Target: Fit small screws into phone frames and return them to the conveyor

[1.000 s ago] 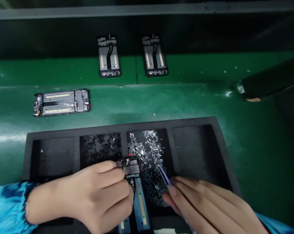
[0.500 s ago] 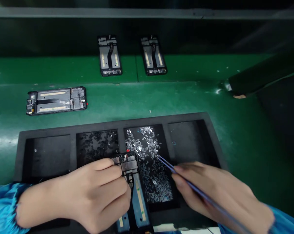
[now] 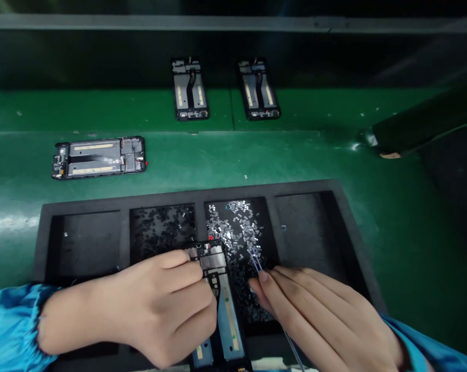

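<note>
My left hand [image 3: 171,305] is closed around an opened phone [image 3: 228,315], which tilts over the front of a black compartment tray [image 3: 200,201]. The phone's inner side faces up, with a dark ribbon cable and pale adhesive strips, and a small red bit sits at its top edge. In my right hand [image 3: 314,315] is a pair of tweezers [image 3: 255,260], pinched between thumb and fingers. Their tips are among many small silvery pieces [image 3: 237,227] in the third compartment. Whether the tips grip a piece I cannot tell.
Small black pieces [image 3: 159,227] fill the second compartment. Another opened phone [image 3: 99,157] lies sideways on the green table [image 3: 202,160]. Two more opened phones, a left one [image 3: 190,90] and a right one [image 3: 259,90], rest at the back. A dark cylindrical bar [image 3: 423,121] juts in from the right.
My right hand has turned and moved left, the tweezers now steeper with tips still among the silvery pieces. My left hand keeps its hold on the phone. The whole view has shifted slightly.
</note>
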{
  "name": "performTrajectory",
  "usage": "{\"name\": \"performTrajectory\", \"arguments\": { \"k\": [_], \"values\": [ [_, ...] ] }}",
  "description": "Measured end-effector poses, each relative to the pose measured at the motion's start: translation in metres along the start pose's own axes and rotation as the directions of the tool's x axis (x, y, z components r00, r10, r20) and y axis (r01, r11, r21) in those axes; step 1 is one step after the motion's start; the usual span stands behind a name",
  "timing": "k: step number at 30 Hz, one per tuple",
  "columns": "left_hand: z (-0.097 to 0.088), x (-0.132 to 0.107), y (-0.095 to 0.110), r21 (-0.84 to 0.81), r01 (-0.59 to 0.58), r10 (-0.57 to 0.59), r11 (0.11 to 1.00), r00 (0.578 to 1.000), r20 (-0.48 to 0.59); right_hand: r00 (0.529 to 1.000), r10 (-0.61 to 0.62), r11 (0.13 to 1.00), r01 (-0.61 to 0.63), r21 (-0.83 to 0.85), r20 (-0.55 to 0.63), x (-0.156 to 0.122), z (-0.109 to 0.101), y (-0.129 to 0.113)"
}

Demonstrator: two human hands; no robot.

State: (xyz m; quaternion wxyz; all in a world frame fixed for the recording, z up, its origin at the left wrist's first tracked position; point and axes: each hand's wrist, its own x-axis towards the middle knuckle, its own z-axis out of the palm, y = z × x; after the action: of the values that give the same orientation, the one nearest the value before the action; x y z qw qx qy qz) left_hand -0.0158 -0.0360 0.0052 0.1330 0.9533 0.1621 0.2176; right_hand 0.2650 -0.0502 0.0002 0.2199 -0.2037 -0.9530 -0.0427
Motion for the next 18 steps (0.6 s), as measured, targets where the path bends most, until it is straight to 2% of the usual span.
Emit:
{"name": "performTrajectory", "arguments": {
  "k": [3, 6, 10, 14, 16, 18],
  "values": [
    [0.001, 0.000, 0.000, 0.012, -0.009, 0.009, 1.000, 1.000, -0.005, 0.998, -0.036, 0.999, 0.037, -0.009, 0.058, -0.001, -0.002, -0.004],
    [0.002, 0.000, -0.001, 0.019, -0.011, 0.011, 1.000, 1.000, -0.017, 0.987, 0.053, 0.998, -0.047, -0.045, 0.151, 0.002, -0.006, -0.013],
    [0.002, 0.000, -0.001, 0.011, -0.020, 0.020, 1.000, 1.000, -0.023, 0.966, 0.149, 0.985, -0.125, -0.123, 0.213, 0.013, -0.011, -0.024],
    [0.000, -0.002, 0.010, 0.157, -0.034, 0.037, 0.987, 0.999, -0.015, 0.960, 0.172, 0.982, -0.150, -0.115, 0.221, 0.017, -0.015, -0.025],
    [0.000, -0.003, 0.018, 0.243, -0.056, 0.059, 0.968, 0.998, -0.003, 0.954, 0.210, 0.978, -0.202, -0.059, 0.214, 0.011, -0.019, -0.024],
    [0.001, -0.004, 0.024, 0.254, -0.086, 0.090, 0.963, 0.996, -0.001, 0.947, 0.252, 0.967, -0.254, -0.016, 0.201, 0.001, -0.023, -0.024]
  ]
}}
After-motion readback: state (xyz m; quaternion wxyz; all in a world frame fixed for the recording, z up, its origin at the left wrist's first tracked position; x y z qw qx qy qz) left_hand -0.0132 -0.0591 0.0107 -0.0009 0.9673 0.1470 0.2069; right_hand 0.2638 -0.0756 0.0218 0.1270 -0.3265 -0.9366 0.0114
